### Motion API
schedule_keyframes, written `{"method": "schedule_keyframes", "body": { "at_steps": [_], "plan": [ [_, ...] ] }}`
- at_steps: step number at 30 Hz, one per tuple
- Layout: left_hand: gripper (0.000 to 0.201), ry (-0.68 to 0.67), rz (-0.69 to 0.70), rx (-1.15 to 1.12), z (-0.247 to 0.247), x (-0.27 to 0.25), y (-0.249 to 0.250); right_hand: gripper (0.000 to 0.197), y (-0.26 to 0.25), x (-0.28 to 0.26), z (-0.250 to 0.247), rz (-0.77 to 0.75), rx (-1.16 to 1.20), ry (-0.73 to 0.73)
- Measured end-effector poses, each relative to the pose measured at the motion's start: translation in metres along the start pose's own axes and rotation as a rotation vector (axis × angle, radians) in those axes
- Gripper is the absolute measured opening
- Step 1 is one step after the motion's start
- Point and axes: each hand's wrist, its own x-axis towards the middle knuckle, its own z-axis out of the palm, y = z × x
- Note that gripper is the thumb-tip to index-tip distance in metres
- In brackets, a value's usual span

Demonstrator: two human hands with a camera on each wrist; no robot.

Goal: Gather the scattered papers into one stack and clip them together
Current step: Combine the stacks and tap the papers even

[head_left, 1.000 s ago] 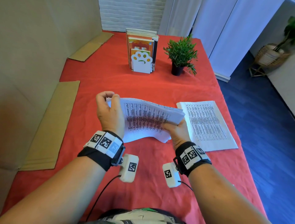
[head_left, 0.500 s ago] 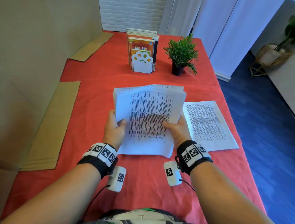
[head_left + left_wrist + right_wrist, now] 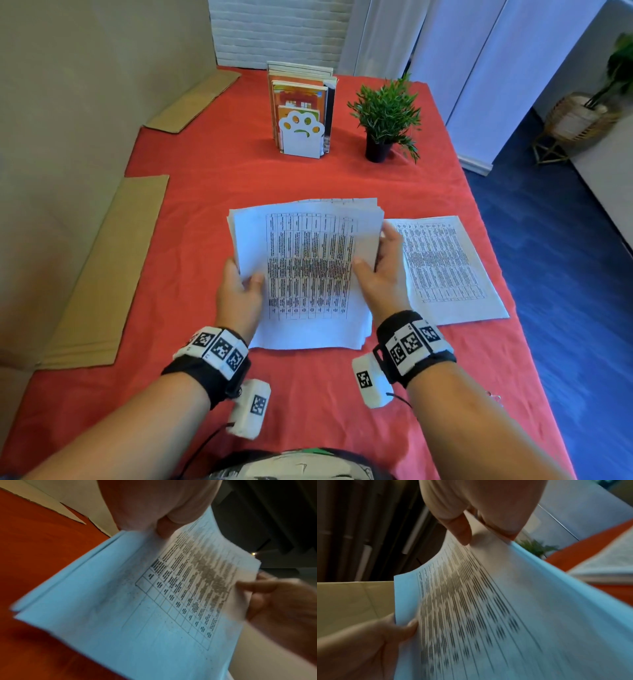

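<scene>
The person is holding a sheaf of printed papers between both hands, tilted up off the red table with its near edge low by the wrists: the left hand is pinching the sheaf's left edge, thumb on the printed face and fingers behind, and the right hand is gripping the right edge the same way, thumb on top and fingers wrapping behind. The sheets are sitting unevenly, their far corners fanning out, so this is probably the squaring-up step (gathering is not finished). Just beyond the right hand, on its outer side, a second batch of papers is lying flat on the table, apart from the held sheaf. Next, the held sheets likely need tapping into line, then joining with that batch, which calls for freeing one hand without letting the loose pages slide. No clip is showing in any view, so where it lies cannot be told. Far ahead of both hands, a book holder and a small potted plant are standing
</scene>
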Motion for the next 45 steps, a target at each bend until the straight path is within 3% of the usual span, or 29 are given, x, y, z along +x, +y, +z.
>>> {"method": "schedule_keyframes", "body": {
  "at_steps": [3,7,10,13,18,21,23,26,30,34,39,43,45],
  "plan": [
    [0.050,-0.049,0.015,-0.094,-0.006,-0.003,-0.009,0.083,-0.010,0.013,-0.006,-0.198,-0.097,-0.012],
    [0.038,-0.077,0.007,-0.183,-0.014,-0.006,-0.015,0.056,-0.019,0.020,-0.012,-0.504,-0.422,-0.028],
    [0.034,-0.099,0.025,-0.209,-0.015,-0.008,-0.015,0.044,-0.017,0.017,-0.009,-0.519,-0.381,0.013],
    [0.037,-0.085,0.016,-0.194,-0.014,-0.008,-0.015,0.054,-0.014,0.012,-0.009,-0.519,-0.387,-0.005],
    [0.041,-0.005,0.004,-0.193,-0.008,-0.008,-0.017,0.081,-0.010,0.007,-0.007,-0.360,-0.162,-0.029],
    [0.039,0.020,0.025,-0.234,-0.005,-0.007,-0.008,0.086,-0.009,0.009,-0.007,-0.264,-0.014,-0.015],
    [0.038,0.020,0.045,-0.231,-0.004,-0.002,0.000,0.078,-0.003,0.012,-0.008,-0.101,0.038,-0.053],
    [0.038,0.028,0.100,-0.145,0.000,0.005,0.008,0.041,0.005,0.005,-0.006,0.104,-0.008,-0.055],
    [0.039,0.114,0.111,-0.116,0.010,0.000,0.012,0.010,0.007,-0.010,0.003,-0.012,-0.175,0.093],
    [0.042,0.133,0.110,-0.097,0.013,-0.009,0.009,0.013,0.015,-0.027,0.012,-0.064,-0.261,0.033],
    [0.033,0.070,0.045,-0.097,0.011,-0.016,-0.006,0.043,0.030,-0.037,0.006,0.064,-0.179,0.013],
    [0.039,0.003,-0.071,-0.004,0.007,-0.017,-0.017,0.027,0.046,-0.039,0.006,0.164,-0.299,-0.047],
    [0.037,0.002,-0.092,0.066,0.005,-0.015,-0.021,0.015,0.050,-0.043,0.006,0.143,-0.387,-0.072]
  ]
}}
